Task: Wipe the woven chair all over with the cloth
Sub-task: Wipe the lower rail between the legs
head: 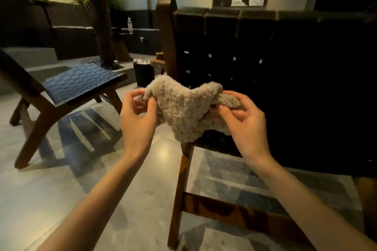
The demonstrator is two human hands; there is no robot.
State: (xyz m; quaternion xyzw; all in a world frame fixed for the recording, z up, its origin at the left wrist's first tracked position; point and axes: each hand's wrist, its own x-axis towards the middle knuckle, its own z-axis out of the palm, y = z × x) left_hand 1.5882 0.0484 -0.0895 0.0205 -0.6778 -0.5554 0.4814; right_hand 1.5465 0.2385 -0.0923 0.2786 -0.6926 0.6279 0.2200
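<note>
Both bare forearms reach forward from the bottom edge, palms turned inward toward each other. Left-hand grip (138, 114) pinches the left edge of the beige fluffy terry cloth (183, 108) between thumb and curled fingers. Right-hand grip (244, 122) is curled round the cloth's right end, thumb on top. Cloth spans between both grips, bunched, middle hanging down. It's held just before the dark woven-strap chair with brown wooden frame (285, 63), near the chair's left post; contact with the chair unclear. A second low chair with blue woven seat (81, 81) stands well apart to the left on the grey polished floor (61, 189).
</note>
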